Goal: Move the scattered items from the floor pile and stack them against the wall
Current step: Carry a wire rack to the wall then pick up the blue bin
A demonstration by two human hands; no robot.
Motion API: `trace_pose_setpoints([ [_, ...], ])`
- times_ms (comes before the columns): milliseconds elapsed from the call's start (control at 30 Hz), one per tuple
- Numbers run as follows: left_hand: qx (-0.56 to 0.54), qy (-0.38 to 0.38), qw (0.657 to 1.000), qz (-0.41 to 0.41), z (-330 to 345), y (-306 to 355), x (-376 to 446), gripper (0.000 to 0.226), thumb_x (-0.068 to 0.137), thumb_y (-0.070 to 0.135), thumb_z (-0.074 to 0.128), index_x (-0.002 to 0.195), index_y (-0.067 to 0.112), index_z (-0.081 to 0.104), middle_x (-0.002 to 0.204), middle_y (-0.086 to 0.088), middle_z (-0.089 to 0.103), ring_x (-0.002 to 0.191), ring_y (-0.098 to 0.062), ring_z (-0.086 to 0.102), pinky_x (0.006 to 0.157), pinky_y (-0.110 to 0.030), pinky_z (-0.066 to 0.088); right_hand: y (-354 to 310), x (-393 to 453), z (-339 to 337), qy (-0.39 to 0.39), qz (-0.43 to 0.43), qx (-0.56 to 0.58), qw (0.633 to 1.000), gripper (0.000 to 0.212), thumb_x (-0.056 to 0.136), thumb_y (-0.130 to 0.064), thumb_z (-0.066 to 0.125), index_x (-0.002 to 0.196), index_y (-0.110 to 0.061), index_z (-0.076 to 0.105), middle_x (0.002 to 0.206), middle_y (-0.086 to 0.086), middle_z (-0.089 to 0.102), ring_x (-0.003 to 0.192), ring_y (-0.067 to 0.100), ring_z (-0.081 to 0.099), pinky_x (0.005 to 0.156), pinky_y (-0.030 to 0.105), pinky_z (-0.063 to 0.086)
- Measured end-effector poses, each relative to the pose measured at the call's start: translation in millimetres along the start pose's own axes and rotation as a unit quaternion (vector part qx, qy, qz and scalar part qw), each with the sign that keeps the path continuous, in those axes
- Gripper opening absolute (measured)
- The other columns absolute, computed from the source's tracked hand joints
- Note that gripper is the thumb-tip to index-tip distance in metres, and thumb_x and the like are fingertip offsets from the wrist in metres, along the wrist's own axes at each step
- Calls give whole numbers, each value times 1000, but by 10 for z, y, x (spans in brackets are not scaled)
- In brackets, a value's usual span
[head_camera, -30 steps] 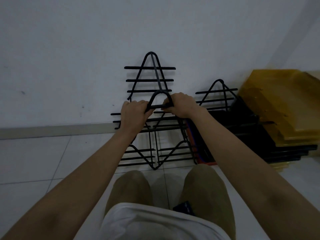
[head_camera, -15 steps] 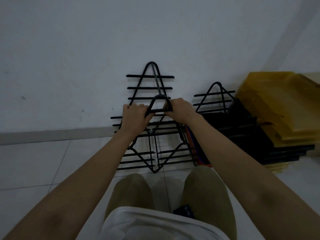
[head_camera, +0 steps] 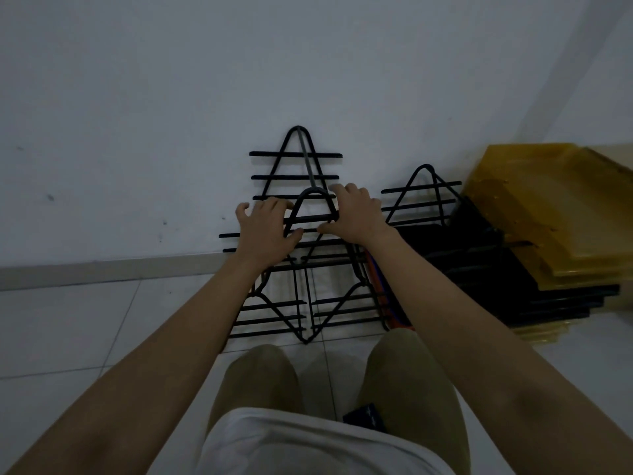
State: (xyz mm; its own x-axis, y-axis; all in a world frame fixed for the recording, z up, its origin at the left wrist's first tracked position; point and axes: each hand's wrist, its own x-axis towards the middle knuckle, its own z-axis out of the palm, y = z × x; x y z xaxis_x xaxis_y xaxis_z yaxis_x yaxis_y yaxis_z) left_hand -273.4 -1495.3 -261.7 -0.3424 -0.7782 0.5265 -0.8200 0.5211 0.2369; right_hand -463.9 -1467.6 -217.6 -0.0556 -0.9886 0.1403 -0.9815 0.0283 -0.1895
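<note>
A black wire rack [head_camera: 305, 305] with a triangular top stands on the tiled floor and leans toward the white wall [head_camera: 171, 97]. A taller black wire rack [head_camera: 297, 155] stands behind it, flat against the wall. My left hand [head_camera: 265, 233] lies on the front rack's upper left side with its fingers spread and its thumb touching the wire. My right hand [head_camera: 356, 216] rests against the upper right side of the same loop, fingers loosely extended. Neither hand is curled round a bar.
A smaller black wire rack [head_camera: 424, 200] leans on the wall to the right. Beside it lean stacked black trays [head_camera: 486, 269] and yellow trays [head_camera: 548, 214], with a red-orange flat item [head_camera: 375, 279] squeezed between them and the racks. My knees are just in front of the racks.
Both hands gripped the front rack's top loop before; now their fingers have straightened and the grip is released. The rack stays leaning in the same place.
</note>
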Motion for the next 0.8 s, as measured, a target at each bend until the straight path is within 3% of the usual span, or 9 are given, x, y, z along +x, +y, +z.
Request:
trace_pose_setpoints([
  [233, -16, 6, 1000, -24, -123, 45, -181, 59, 81, 44, 66, 132, 20, 47, 136, 0, 48, 132, -21, 39, 110, -50, 10, -124, -210, -73, 33, 13, 21, 999, 117, 73, -60, 73, 155, -25, -2, 159, 12, 11, 145, 35, 10, 113, 61, 15],
  [433, -26, -14, 999, -44, -182, 102, -261, 66, 84, 43, 65, 141, 21, 39, 150, 1, 36, 144, -23, 22, 112, -50, 4, -289, -289, -67, 63, -30, 4, 998, 111, 77, -63, 64, 155, -28, -6, 162, 13, -6, 147, 38, -15, 111, 66, -1],
  [633, -53, -74, 991, -100, -548, 256, -69, 68, 85, 41, 64, 144, 23, 34, 155, -2, 26, 147, -25, 11, 113, -51, 1, -473, -220, -383, 32, -21, 62, 997, 103, 81, -53, 65, 155, -29, -1, 162, 14, -3, 147, 39, -13, 113, 63, -2],
  [800, -103, -126, 976, -143, -1310, 560, 400, 68, 86, 40, 65, 144, 23, 34, 157, -7, 19, 147, -25, 10, 115, -49, 5, -524, -192, -1099, 9, 28, 81, 996, 84, 82, -49, 66, 152, -28, 25, 158, 14, 15, 146, 38, 5, 114, 59, 8],
])
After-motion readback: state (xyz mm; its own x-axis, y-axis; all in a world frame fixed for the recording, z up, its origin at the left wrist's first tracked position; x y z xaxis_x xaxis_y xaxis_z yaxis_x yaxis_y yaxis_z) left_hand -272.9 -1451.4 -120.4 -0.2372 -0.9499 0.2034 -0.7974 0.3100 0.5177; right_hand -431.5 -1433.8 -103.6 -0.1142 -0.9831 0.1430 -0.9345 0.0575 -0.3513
